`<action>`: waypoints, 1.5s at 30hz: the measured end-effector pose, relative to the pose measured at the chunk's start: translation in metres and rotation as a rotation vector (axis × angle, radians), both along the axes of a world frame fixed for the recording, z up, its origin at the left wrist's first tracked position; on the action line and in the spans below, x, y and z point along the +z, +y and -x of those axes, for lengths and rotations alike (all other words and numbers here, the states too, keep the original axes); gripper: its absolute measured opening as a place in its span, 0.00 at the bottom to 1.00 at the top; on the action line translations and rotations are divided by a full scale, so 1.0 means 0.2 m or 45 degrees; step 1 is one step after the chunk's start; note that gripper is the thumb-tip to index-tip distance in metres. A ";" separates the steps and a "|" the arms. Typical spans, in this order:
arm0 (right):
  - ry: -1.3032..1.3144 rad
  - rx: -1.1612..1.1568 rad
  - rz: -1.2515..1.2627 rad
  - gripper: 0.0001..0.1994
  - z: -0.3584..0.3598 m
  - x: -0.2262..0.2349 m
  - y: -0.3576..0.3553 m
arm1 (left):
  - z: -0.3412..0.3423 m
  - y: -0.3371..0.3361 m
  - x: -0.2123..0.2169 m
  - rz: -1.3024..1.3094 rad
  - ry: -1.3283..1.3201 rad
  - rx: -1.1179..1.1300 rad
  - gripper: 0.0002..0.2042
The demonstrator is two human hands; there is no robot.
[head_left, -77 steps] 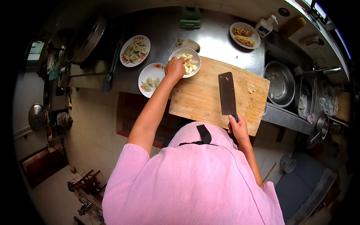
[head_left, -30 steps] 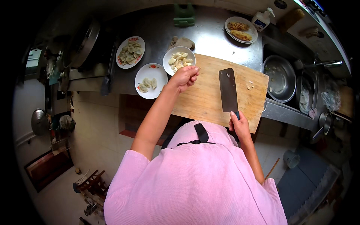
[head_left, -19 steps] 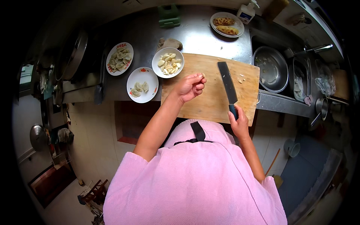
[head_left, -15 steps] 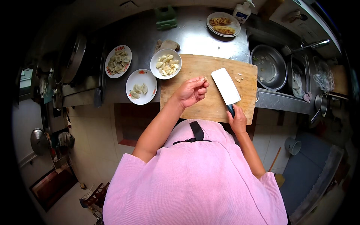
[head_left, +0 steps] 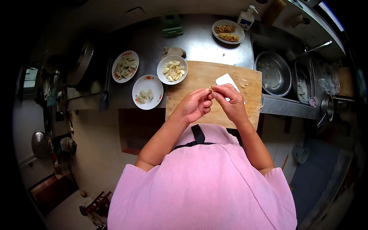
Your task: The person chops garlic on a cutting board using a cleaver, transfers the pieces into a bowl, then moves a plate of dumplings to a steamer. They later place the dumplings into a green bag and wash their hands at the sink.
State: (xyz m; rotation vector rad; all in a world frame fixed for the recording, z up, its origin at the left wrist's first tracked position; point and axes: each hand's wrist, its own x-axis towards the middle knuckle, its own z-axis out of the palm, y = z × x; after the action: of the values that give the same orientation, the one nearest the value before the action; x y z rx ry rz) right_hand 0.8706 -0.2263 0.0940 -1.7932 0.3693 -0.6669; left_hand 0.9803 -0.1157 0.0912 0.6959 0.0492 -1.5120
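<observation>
Corn cobs (head_left: 229, 37) near pump bottle (head_left: 245, 20)

The left hand (head_left: 195, 106) and right hand (head_left: 232, 104) meet above the wooden cutting board (head_left: 203, 73), fingertips pinching a small pale piece (head_left: 212, 89). Toward 2 o'clock from it shows the bright cleaver (head_left: 224, 79), partly hidden by the right hand. Near 10 stands a white bowl (head_left: 160, 71) of pale cloves (head_left: 175, 71); at 9, a plate (head_left: 147, 81) bears dumplings (head_left: 145, 96). Between 12 and 1 lie 2 corn cobs (head_left: 229, 37).

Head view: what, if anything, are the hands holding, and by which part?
A small pale piece, pinched by the left hand and right hand; it is too small to tell by which part.
</observation>
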 end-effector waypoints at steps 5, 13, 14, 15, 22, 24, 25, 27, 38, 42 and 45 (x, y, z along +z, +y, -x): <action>0.103 0.047 0.029 0.05 -0.03 0.00 0.04 | 0.00 0.07 -0.03 -0.033 -0.138 0.044 0.06; 0.129 -0.063 0.091 0.04 -0.04 -0.02 0.07 | 0.02 0.09 0.02 -0.240 -0.995 0.182 0.08; 0.123 -0.066 0.120 0.04 -0.04 -0.02 0.07 | 0.02 0.09 0.03 -0.230 -0.999 0.155 0.08; 0.098 -0.064 0.163 0.05 -0.04 -0.02 0.07 | 0.02 0.09 0.02 -0.229 -0.992 0.154 0.08; 0.008 -0.037 0.408 0.06 -0.03 -0.05 0.07 | 0.01 0.10 -0.02 -0.258 -0.990 0.119 0.07; 0.011 -0.031 0.439 0.06 -0.03 -0.06 0.07 | 0.01 0.09 -0.04 -0.262 -1.007 0.110 0.07; 0.017 -0.029 0.453 0.06 -0.03 -0.05 0.07 | 0.01 0.09 -0.05 -0.270 -1.011 0.099 0.07; 0.025 -0.011 0.413 0.06 -0.03 -0.05 0.06 | 0.00 0.09 -0.06 -0.281 -0.988 0.075 0.07; 0.085 0.059 0.518 0.06 -0.04 -0.04 0.03 | 0.00 0.08 -0.04 -0.329 -1.010 0.071 0.06; 0.092 0.098 0.496 0.06 -0.05 -0.06 0.03 | 0.00 0.08 -0.05 -0.303 -0.971 0.094 0.05; 0.155 0.105 0.278 0.06 -0.05 -0.06 0.04 | -0.01 0.08 -0.09 -0.302 -0.960 0.088 0.04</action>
State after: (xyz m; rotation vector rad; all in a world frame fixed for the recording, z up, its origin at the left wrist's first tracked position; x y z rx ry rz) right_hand 0.8799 -0.2184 0.0820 -2.0514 0.3115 -0.5583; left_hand 0.9824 -0.1003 0.0728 1.4021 -0.3195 -1.1074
